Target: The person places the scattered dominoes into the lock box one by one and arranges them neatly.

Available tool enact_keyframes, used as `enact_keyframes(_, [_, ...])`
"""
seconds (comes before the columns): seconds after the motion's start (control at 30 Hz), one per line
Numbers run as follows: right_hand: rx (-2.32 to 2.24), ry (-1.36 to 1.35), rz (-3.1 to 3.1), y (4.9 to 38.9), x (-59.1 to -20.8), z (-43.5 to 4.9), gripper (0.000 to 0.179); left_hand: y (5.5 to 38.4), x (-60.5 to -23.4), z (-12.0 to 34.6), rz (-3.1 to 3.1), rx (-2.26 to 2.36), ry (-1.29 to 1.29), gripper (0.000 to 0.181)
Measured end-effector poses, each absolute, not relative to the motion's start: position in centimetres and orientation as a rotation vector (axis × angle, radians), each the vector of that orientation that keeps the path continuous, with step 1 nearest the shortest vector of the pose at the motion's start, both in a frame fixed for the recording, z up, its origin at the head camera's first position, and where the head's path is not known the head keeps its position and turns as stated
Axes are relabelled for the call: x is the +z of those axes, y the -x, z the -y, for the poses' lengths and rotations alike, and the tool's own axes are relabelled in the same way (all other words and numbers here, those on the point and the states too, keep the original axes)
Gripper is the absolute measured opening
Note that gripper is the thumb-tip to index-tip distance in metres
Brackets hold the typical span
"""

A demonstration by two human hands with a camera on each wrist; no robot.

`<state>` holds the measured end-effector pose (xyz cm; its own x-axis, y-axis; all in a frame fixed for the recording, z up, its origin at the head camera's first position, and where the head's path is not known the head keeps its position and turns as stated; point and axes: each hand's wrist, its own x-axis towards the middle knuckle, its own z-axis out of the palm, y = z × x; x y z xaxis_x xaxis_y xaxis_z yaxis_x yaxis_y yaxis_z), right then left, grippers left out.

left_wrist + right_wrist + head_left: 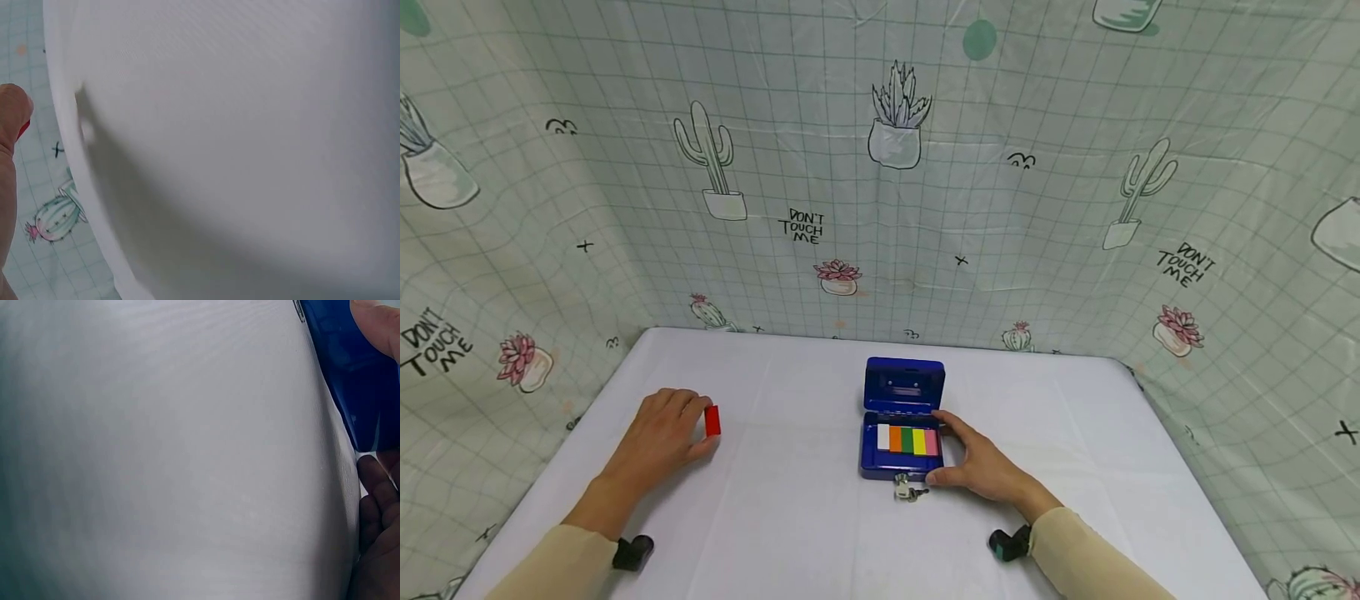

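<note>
On the left in the head view, my left hand [662,429] pinches a small red block [712,421] between thumb and fingertips. Only a sliver of that red block [24,129] shows past a finger in the left wrist view. A blue metal cash box [867,454] stands right of the table's middle with its lid [904,386] raised. Side by side inside lie several blocks: white, orange, green, yellow and pink [932,442]. My right hand [988,468] grips the box's right side, thumb at the front corner and fingers toward the back.
Keys [913,493] hang from the lock at the box's front. A white cloth covers the table [790,525]. Behind and on both sides hangs a gridded curtain [775,150] printed with cacti. Black straps [634,552] sit at both wrists.
</note>
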<state>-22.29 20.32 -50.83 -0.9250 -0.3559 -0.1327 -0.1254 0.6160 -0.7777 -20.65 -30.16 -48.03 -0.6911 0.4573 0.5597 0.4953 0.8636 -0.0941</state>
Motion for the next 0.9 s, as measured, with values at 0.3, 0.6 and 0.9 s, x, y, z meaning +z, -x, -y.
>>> enact_keyframes(0.3, [-1.22, 0.411, -2.568, 22.3, -50.9, -20.3, 0.105, 21.5, -47.5, 27.5, 2.389, -0.103, 0.765, 0.051])
enact_keyframes(0.6, [-1.211, 0.384, -2.569, 22.3, -50.8, -20.3, 0.104, 22.2, -46.9, 23.7, 2.387, -0.1, 0.818, 0.049])
enact_keyframes(0.9, [-1.225, 0.388, -2.56, 22.3, -50.8, -20.3, 0.104, 22.8, -46.8, 19.7, 2.417, -0.071, 0.862, 0.044])
